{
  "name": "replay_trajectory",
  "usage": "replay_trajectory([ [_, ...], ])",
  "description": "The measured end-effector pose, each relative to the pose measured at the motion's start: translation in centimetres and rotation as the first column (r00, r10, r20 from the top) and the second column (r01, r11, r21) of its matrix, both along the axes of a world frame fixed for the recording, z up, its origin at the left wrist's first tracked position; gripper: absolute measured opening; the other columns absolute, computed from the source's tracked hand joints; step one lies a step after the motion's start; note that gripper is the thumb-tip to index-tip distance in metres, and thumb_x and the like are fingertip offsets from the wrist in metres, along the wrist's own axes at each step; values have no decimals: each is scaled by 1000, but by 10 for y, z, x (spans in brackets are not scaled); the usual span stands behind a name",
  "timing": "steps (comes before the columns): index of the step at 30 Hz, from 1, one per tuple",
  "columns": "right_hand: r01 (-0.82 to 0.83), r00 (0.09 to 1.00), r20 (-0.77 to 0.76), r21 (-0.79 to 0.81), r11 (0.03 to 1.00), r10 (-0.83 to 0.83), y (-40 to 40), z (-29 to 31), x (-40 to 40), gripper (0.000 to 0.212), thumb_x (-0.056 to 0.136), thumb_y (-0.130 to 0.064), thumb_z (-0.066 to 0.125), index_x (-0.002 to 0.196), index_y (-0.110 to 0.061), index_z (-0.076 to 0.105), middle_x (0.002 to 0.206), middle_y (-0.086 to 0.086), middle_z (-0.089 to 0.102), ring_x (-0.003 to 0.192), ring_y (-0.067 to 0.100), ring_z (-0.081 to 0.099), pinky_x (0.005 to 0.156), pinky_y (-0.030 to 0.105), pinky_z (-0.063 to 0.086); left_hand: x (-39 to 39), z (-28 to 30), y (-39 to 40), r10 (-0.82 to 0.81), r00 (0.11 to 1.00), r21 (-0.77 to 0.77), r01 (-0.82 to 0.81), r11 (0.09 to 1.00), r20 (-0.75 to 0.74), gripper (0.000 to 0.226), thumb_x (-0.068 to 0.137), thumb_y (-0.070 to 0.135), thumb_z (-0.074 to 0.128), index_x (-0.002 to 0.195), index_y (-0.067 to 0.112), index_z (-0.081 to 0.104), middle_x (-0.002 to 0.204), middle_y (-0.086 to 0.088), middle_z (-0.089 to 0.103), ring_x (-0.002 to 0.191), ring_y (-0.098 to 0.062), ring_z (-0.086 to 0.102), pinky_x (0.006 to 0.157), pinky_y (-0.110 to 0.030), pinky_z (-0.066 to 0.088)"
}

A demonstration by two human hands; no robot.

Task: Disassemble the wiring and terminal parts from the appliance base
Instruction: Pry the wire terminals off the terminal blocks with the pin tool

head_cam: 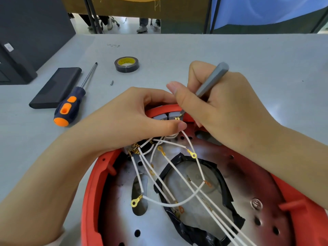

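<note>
Over on the far left of the grey tabletop [230, 50] there's a flat black rectangular case [55, 87], and just beside it lies a screwdriver with a dark blue and orange handle and a long steel shaft [74, 100], shaft pointing away toward the back. A tiny dark screw bit [111, 82] sits a little right of that, and further back is a roll of black electrical tape with a yellow inner label [126, 64]. Closer in, the round red plastic appliance base with its shiny metal plate [92, 192] takes up the bottom middle, open side up, with a tangle of thin white wires ending in gold ring terminals [170, 203] sprawled across it, plus some torn black tape around the centre. The left hand [127, 121] is curled over the far rim of the base, fingers and thumb closed around a bunch of those wires near the grey terminal block [166, 116]. The right hand [218, 107] grips a slim grey-handled tool [211, 80] like a pen, tip down on a gold terminal at that block.
</note>
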State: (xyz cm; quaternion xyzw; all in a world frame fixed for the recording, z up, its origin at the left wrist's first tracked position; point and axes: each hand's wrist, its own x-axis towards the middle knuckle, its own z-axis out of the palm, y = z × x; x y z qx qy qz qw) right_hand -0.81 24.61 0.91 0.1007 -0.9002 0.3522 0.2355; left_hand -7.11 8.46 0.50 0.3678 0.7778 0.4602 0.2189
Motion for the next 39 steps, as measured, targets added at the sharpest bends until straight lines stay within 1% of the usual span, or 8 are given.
replay_trajectory([
  [4, -23, 1000, 2, 2, 1000, 23, -2, 0, -2, 39, 97, -30, 52, 63, -22, 34, 49, 2, 48, 53, 16, 51, 53, 25, 40, 0, 0, 0, -4, 1000, 10, 4, 1000, -9, 26, 78, 23, 73, 102, 33, 71, 88, 11, 74, 74, 0, 68, 65, -9, 49],
  [11, -23, 986, 157, -173, 985, 51, 2, 5, -23, 40, 95, -21, 51, 60, -15, 34, 38, -3, 42, 32, 8, 41, 44, 27, 40, 0, -2, -1, -12, 1000, 4, 12, 1000, -7, 28, 80, 30, 75, 108, 34, 70, 89, 12, 74, 70, 2, 66, 61, -6, 46],
  [13, -29, 981, 184, -191, 981, 65, 2, 6, -25, 39, 95, -18, 50, 59, -13, 35, 34, -3, 40, 30, 8, 40, 42, 25, 39, -1, -4, -1, -2, 1000, -9, 1, 1000, -21, 25, 81, 34, 66, 105, 41, 69, 92, 5, 74, 80, -15, 70, 73, -25, 56],
  [15, -30, 975, 210, -198, 980, 72, 2, 7, -27, 38, 93, -14, 50, 58, -13, 35, 32, -2, 39, 29, 8, 40, 42, 24, 39, -2, -4, 1, 20, 1000, -24, -21, 999, -19, 30, 80, 35, 56, 102, 50, 67, 96, -7, 73, 94, -40, 64, 90, -52, 50],
  [19, -8, 956, 286, -187, 982, 62, 1, 12, -35, 36, 87, -10, 49, 54, -12, 34, 30, -2, 36, 29, 10, 36, 41, 26, 37, 0, -1, 2, 32, 999, -53, -33, 998, -7, 32, 79, 36, 53, 104, 51, 66, 104, -20, 68, 96, -52, 58, 90, -68, 42],
  [23, 10, 936, 349, -150, 989, 43, 1, 14, -39, 34, 85, -10, 49, 55, -11, 35, 29, -3, 35, 27, 9, 36, 34, 17, 32, 0, 0, 2, 42, 999, -66, -42, 997, -11, 32, 78, 36, 54, 104, 51, 66, 105, -17, 69, 98, -51, 58, 92, -68, 42],
  [33, 83, 899, 438, -152, 985, -8, 0, 14, -45, 27, 85, -15, 49, 60, -9, 41, 28, -4, 35, 25, 9, 31, 31, 14, 24, 0, -1, 2, 50, 999, -38, -50, 998, -3, 28, 78, 39, 57, 102, 50, 67, 107, -23, 66, 98, -53, 56, 94, -67, 38],
  [39, 79, 904, 426, -164, 983, -1, -1, 14, -45, 27, 84, -14, 49, 59, -8, 41, 28, -4, 34, 26, 11, 31, 33, 16, 26, -2, -2, 2, 46, 999, -43, -47, 998, -29, 28, 78, 40, 58, 101, 54, 66, 103, -15, 70, 97, -49, 59, 93, -65, 42],
])
